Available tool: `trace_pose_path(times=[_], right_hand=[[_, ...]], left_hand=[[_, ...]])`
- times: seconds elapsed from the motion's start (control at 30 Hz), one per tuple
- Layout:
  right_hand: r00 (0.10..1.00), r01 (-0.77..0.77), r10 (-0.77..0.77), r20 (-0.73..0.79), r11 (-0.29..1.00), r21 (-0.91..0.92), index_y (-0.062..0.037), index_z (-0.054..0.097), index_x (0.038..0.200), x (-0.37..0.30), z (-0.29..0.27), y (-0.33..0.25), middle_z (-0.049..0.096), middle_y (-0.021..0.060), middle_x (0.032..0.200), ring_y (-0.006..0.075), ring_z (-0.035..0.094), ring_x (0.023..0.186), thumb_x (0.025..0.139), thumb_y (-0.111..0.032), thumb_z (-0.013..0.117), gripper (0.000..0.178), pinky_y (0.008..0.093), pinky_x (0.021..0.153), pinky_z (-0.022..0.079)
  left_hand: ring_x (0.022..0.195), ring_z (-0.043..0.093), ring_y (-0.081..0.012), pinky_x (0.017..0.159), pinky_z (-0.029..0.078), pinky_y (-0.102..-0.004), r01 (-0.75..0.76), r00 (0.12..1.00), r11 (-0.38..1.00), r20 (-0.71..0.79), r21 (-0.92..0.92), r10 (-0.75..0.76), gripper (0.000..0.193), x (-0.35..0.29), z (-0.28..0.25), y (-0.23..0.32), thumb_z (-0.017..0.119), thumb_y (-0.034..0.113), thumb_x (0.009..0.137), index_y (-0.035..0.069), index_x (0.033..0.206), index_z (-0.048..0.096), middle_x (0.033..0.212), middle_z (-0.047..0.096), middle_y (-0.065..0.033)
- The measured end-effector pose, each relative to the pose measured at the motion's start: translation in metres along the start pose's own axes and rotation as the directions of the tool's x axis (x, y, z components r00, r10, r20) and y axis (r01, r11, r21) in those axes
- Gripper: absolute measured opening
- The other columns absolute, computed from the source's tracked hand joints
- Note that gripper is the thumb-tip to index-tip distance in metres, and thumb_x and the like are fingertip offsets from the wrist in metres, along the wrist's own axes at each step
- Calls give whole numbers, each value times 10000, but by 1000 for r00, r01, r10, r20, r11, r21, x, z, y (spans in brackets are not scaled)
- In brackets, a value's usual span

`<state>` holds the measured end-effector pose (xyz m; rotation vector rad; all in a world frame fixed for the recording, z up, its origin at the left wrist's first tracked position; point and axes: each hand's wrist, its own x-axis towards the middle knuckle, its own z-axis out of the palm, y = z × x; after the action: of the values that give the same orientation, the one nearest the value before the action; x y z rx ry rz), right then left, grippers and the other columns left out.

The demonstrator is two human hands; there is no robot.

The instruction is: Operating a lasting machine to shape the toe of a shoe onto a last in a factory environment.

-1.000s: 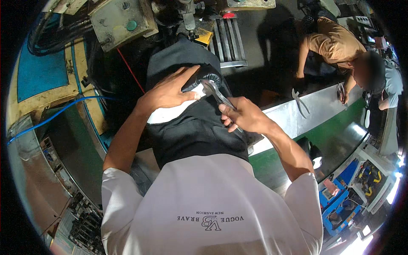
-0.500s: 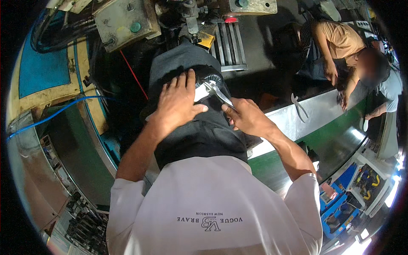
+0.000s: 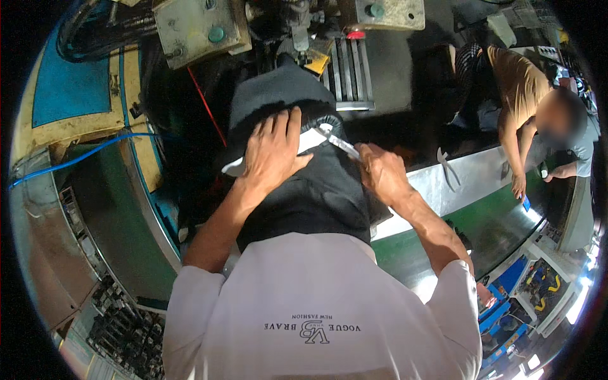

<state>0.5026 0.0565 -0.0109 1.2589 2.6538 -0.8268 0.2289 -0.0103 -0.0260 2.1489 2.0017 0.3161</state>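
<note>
In the head view, a black shoe with a white underside (image 3: 310,140) is resting on the person's lap, over dark trousers (image 3: 310,206). The left hand (image 3: 272,152) is lying flat across it, fingers stretched and thumb out, seemingly steadying rather than gripping. The right hand (image 3: 386,174) is grasping the pliers (image 3: 342,144), fingers curling round the handles, while the tip is meeting the white end beside the black edge. The step in hand seems to be working that edge; the next move is probably calling for a firm left hand and a well-seated tip. The left hand is covering the shoe's middle, the right is hiding the handles, and the black part is blending into the trousers. Whether the tip is biting is too small to tell.
</note>
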Motion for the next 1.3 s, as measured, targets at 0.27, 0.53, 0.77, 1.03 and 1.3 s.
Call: trace_pose_path(times=[0.27,0.53,0.77,1.03,1.3], right_hand=[[999,21,-30,39,980,199,7,654,1110,7,-5,-19,732,252,993,500,727,871,1017,-129,676,166,580,740,583],[998,61,-62,7,992,109,39,620,1012,22,-6,-15,680,264,955,484,680,851,1042,-127,684,181,538,713,544],[987,117,-101,-123,985,130,4,650,1043,29,21,0,708,223,920,458,724,837,1011,-146,723,170,520,701,595],[999,-6,9,-33,996,84,5,648,1067,9,-7,-16,713,245,943,488,705,852,1057,-194,671,200,552,705,562],[997,52,-54,-61,998,-19,-15,667,1072,2,-9,0,735,221,913,457,733,828,1068,-256,673,241,548,698,585]], left_hand=[[1351,585,-391,1136,483,-496,-109,992,992,-73,-61,105,958,-9,3,-4,926,346,771,-46,1527,486,1492,580,-249],[1355,595,-393,1170,467,-502,-40,992,999,-120,-11,38,948,-10,8,5,928,320,770,-61,1519,490,1492,584,-250],[1311,634,-389,1106,521,-505,-75,983,995,-174,-67,63,898,-8,10,-10,937,342,758,-11,1488,551,1479,604,-237],[1321,612,-413,1128,515,-524,-204,958,979,-201,12,202,783,-12,12,-9,888,342,823,87,1501,588,1462,591,-211],[1353,599,-479,1133,511,-567,-264,942,959,-186,107,280,694,-15,15,-7,842,331,879,59,1478,622,1509,575,-275]])
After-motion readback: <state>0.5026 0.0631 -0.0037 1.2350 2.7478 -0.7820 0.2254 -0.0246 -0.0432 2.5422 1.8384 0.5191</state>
